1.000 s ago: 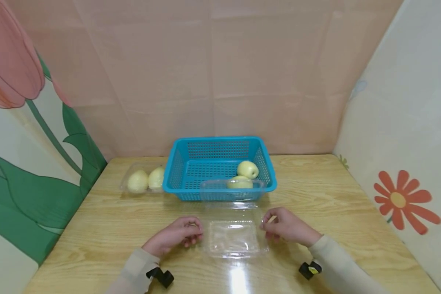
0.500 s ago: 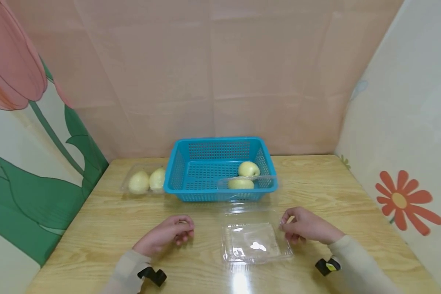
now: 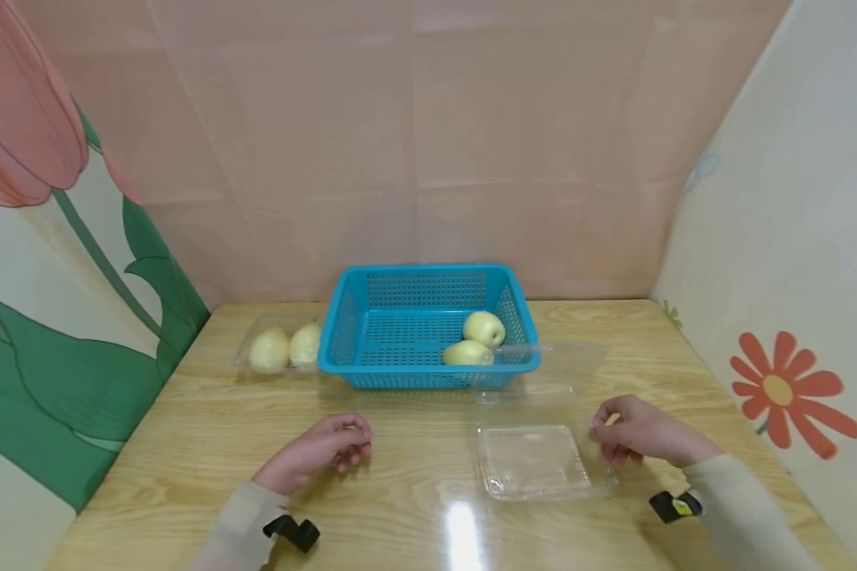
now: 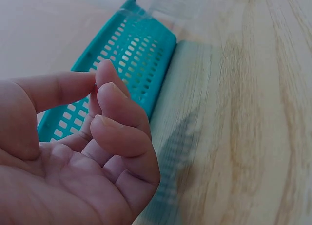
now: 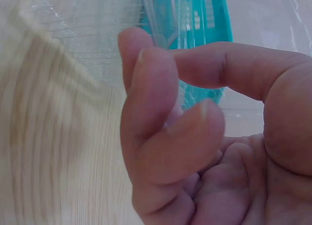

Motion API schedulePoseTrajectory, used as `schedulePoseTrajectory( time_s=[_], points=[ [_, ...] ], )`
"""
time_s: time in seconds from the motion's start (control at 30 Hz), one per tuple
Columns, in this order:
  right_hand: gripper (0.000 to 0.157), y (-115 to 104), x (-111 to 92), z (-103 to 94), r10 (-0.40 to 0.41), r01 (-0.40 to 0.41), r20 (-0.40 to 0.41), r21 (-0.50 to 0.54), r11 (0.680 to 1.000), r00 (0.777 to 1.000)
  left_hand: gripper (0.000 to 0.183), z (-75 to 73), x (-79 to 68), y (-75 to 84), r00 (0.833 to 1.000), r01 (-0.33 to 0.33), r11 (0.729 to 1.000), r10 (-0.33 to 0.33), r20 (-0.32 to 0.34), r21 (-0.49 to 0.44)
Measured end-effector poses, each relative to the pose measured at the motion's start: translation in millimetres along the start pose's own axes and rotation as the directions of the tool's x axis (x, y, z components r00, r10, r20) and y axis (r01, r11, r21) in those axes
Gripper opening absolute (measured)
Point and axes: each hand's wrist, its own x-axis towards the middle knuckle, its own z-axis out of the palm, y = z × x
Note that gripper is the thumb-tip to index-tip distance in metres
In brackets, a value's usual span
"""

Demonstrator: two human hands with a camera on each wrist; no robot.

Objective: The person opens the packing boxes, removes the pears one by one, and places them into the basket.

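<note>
A clear plastic clamshell container (image 3: 536,460) stands on the table with its lid raised and leaning toward the blue basket. My right hand (image 3: 646,432) pinches its right edge between thumb and fingertips; in the right wrist view the clear plastic (image 5: 92,40) lies just beyond the fingers. Left of the container, my left hand (image 3: 321,450) is held over the table, loosely curled around nothing. The left wrist view shows that thumb meeting the index fingertip (image 4: 105,71), with only the basket behind.
The blue plastic basket (image 3: 428,369) stands at the back middle, holding a pale pear (image 3: 483,327) and another pear (image 3: 466,354). To its left, a second clear container (image 3: 246,341) holds two pears (image 3: 268,351). Bare wood table (image 3: 400,507) shows between my hands.
My right hand has drawn the open container to the right, away from my left hand. The left hand has let go of its left edge and shifted slightly left.
</note>
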Motion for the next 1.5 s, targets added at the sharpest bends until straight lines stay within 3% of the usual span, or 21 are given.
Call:
schedulePoseTrajectory(
  time_s=[0.67, 0.97, 1.27, 1.5],
  points=[
    [0.022, 43, -15, -49.2, 0.068, -0.072, -0.075, -0.063, 0.995, 0.995, 0.018, 3.4, -1.5, -0.6, 1.0, 0.008, 1.0, -0.008, 0.0, -0.027],
    [0.022, 57, -23, -63.9, 0.105, -0.12, -0.172, -0.077, 0.99, 0.98, 0.024, -3.0, -2.9, -0.5, 0.997, -0.01, 0.999, 0.007, -0.078, -0.036],
    [0.025, 65, -16, -74.9, 0.121, -0.155, -0.265, -0.111, 0.982, 0.957, 0.024, -8.2, -4.7, -1.1, 0.996, 0.002, 0.999, -0.005, -0.087, -0.041],
    [0.035, 64, 0, -77.5, 0.083, -0.127, -0.304, -0.126, 0.984, 0.949, 0.023, -9.1, -4.5, -3.0, 0.996, 0.005, 0.999, -0.009, -0.091, -0.037]
  ],
)
